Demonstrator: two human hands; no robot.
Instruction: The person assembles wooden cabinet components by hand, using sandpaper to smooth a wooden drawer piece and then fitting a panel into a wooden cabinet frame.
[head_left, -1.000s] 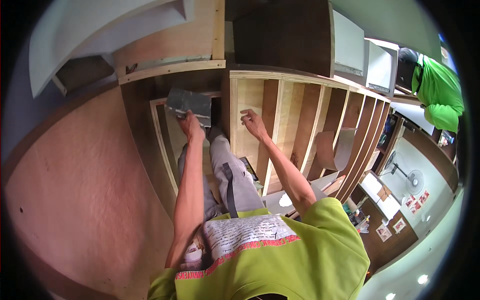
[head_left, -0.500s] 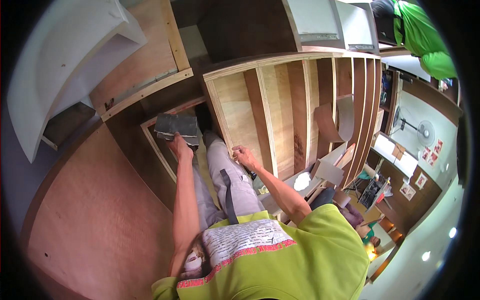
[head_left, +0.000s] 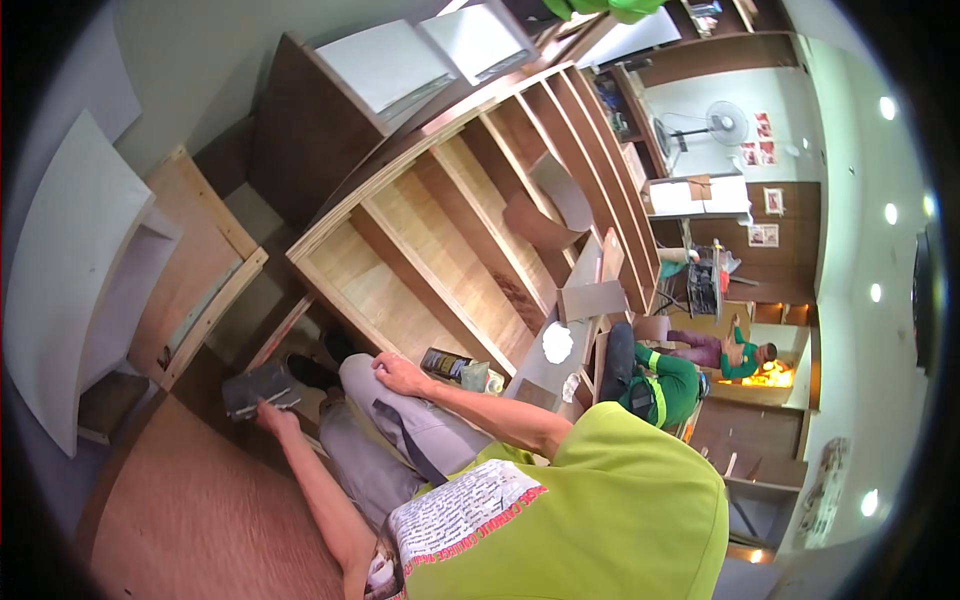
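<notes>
In my left hand (head_left: 272, 414) is a dark grey flat block with a pale edge (head_left: 258, 388), which looks like a sanding block; my fingers are closed on its near edge. It hangs beside my shin, close to a reddish-brown curved wood panel (head_left: 190, 490). My right hand (head_left: 402, 376) rests on my knee, fingers loosely apart, with nothing in it. Just past that hand, a dark printed container (head_left: 445, 363) and a pale green packet (head_left: 481, 378) lie near the wooden shelf unit (head_left: 400, 270).
Curved brown sheets (head_left: 550, 205) lean in the shelf unit. A bench (head_left: 538, 375) bears a white patch (head_left: 557, 343). At left stands a white curved piece (head_left: 75, 260) by a wooden frame (head_left: 215, 310). A person in green (head_left: 665, 385) crouches at right; another person (head_left: 740, 355) is farther off.
My view has swung to the right. My left hand has lowered the block toward the curved panel. The right hand has moved from near the shelf edge onto my knee.
</notes>
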